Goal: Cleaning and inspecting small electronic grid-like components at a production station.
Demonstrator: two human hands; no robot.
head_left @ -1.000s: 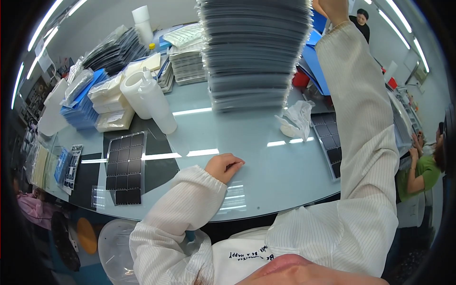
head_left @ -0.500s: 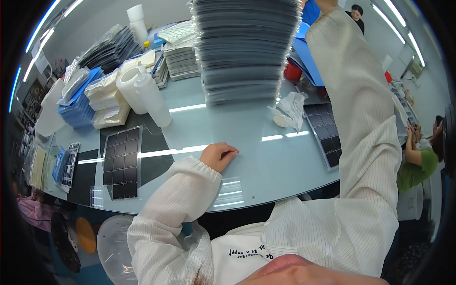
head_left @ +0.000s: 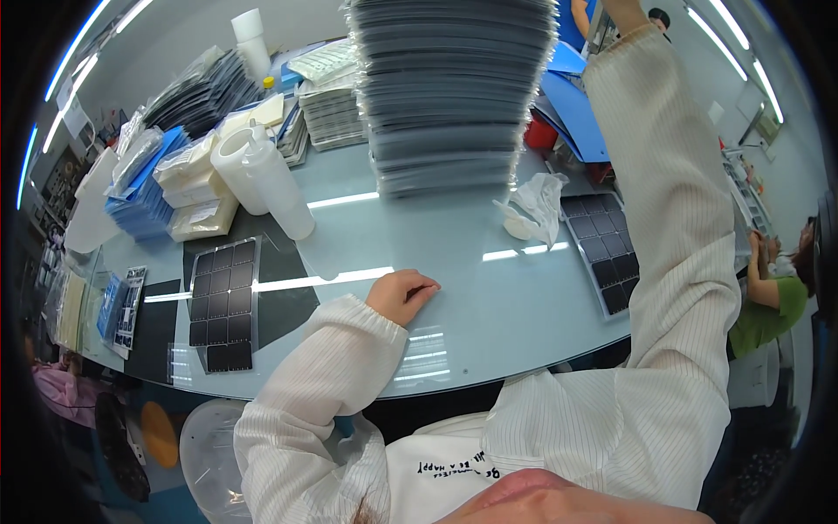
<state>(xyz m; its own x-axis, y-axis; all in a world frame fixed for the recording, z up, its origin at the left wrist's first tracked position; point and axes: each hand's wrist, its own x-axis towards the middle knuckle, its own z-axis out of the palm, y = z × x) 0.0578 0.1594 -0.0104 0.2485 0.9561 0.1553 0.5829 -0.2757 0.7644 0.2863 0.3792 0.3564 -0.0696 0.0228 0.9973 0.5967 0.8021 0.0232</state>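
Note:
My left hand (head_left: 404, 297) rests on the glass table top (head_left: 489, 306), its fingers curled together, with nothing showing in it. High at the top edge is my right hand (head_left: 626, 14), with the arm stretched far up; only the wrist and part of the hand show, and the fingers are cut off. Left of that hand rises a tall stack of dark sheets in clear plastic (head_left: 449, 105), whose top is out of view. A crumpled white tissue (head_left: 543, 203) lies by the stack's lower right. Sheets of dark square panels lie on the left (head_left: 223, 293) and right (head_left: 602, 240).
At the left stand a clear squeeze bottle (head_left: 281, 188), a white roll (head_left: 237, 166), cream packs (head_left: 205, 196) and blue folders (head_left: 144, 205). Blue boards (head_left: 572, 113) and a red container (head_left: 539, 133) sit behind on the right. A person in green (head_left: 768, 306) works further right.
My right hand and arm have shifted slightly to the right and up, away from the stack. My left hand stays on the table.

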